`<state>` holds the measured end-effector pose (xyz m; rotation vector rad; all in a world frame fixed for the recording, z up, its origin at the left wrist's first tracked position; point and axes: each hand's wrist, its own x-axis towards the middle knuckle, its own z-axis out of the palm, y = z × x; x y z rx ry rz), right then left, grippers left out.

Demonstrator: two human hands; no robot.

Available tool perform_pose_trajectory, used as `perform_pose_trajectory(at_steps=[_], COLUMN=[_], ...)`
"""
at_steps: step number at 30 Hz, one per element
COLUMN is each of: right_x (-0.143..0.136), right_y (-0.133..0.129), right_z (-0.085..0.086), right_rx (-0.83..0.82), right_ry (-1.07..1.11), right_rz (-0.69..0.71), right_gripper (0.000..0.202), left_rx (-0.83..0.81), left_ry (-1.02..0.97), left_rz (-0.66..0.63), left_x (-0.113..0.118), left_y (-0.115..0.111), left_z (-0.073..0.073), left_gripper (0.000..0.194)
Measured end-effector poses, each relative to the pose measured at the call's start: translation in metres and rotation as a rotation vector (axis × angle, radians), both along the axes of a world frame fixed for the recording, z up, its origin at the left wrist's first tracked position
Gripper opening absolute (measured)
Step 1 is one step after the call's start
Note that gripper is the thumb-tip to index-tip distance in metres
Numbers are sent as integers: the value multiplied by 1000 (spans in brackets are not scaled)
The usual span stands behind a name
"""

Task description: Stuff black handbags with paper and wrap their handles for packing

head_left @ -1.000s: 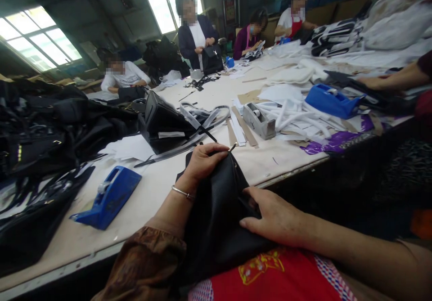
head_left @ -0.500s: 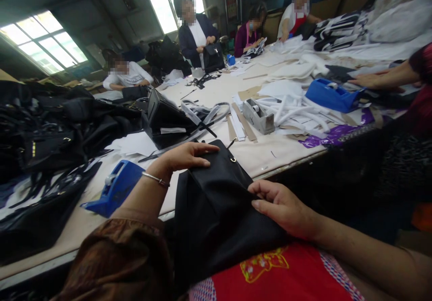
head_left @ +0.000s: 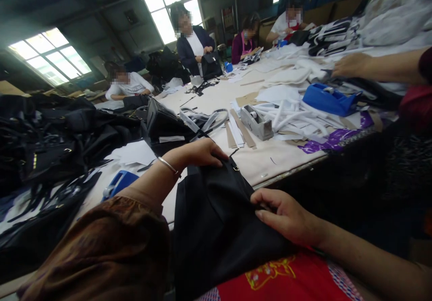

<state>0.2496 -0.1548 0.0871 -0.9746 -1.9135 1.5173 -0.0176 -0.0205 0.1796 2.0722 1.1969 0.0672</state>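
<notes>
A black bag (head_left: pixel 216 220) with a small gold-coloured ring (head_left: pixel 235 168) near its top corner leans between my lap and the table's front edge. My left hand (head_left: pixel 206 152) grips its upper edge, the fingertips bent over the far side and partly hidden. On the bag's right side, my right hand (head_left: pixel 285 214) pinches the edge between thumb and fingers. A red apron (head_left: pixel 273 276) with a yellow print shows below the bag.
On the table (head_left: pixel 286 157) lie a grey tape dispenser (head_left: pixel 256 122), a blue one (head_left: pixel 329 99), card strips and white strips. Another blue dispenser (head_left: pixel 119 181) is by my left forearm. Black bags (head_left: pixel 50 143) pile up at left. A co-worker's hand (head_left: pixel 351 65) reaches in at right; other people work beyond.
My left hand has shifted right along the bag's top edge, its fingers now curled over it. My right hand keeps its pinch. The co-worker's hand at right has moved left and up.
</notes>
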Motion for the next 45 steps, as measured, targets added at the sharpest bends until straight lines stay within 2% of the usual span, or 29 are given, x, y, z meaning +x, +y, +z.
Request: perform_pose_trajectory(at_steps=[2, 6, 8, 11, 13, 16, 19, 21, 23, 26, 28, 29, 31, 34, 37, 43, 45], right_x=[2, 6, 9, 8, -1, -25, -55, -70, -77, -75, -70, -69, -68, -74, -81, -77, -74], right_y=[3, 9, 12, 21, 32, 57, 82, 91, 94, 88, 84, 82, 79, 76, 74, 72, 72], right_z=[-3, -11, -12, -7, 1, 13, 15, 9, -1, -15, -22, -24, -25, -24, -21, -17, -17], right_rx=[-94, -275, -326, -356, -318, -132, -19, -117, -317, -590, -670, -684, -691, -664, -624, -551, -562], right_ry=[41, 138, 171, 243, 231, 5, -215, -157, 23, 247, 306, 311, 302, 292, 286, 244, 240], right_rz=[-10, 10, 43, 74, 16, -119, -172, -149, -116, -143, -193, -220, -254, -250, -236, -226, -232], right_gripper=[13, 21, 26, 33, 44, 53, 42, 30, 25, 33, 39, 41, 44, 45, 46, 44, 45], left_rx=[116, 418, 517, 428, 315, 257, 259, 292, 350, 486, 548, 537, 401, 197, 189, 4, -36], left_ry=[30, 102, 46, -100, -119, -113, -125, -142, -190, -169, -1, 97, 212, 205, 156, -13, -72], left_rz=[-31, -173, -197, -126, -49, 5, 29, 98, 245, 549, 718, 777, 853, 910, 902, 909, 919], left_x=[4, 12, 12, 7, 5, 7, 15, 17, 9, -21, -48, -60, -79, -88, -83, -81, -86], left_y=[-5, -17, -19, -18, -15, -11, -11, -14, -21, -49, -78, -94, -121, -143, -145, -128, -124], left_z=[-4, -12, -19, -30, -35, -39, -39, -39, -39, -41, -44, -47, -54, -63, -64, -51, -45], left_gripper=[32, 22, 16, 12, 13, 14, 12, 12, 16, 26, 32, 36, 44, 57, 60, 22, 17])
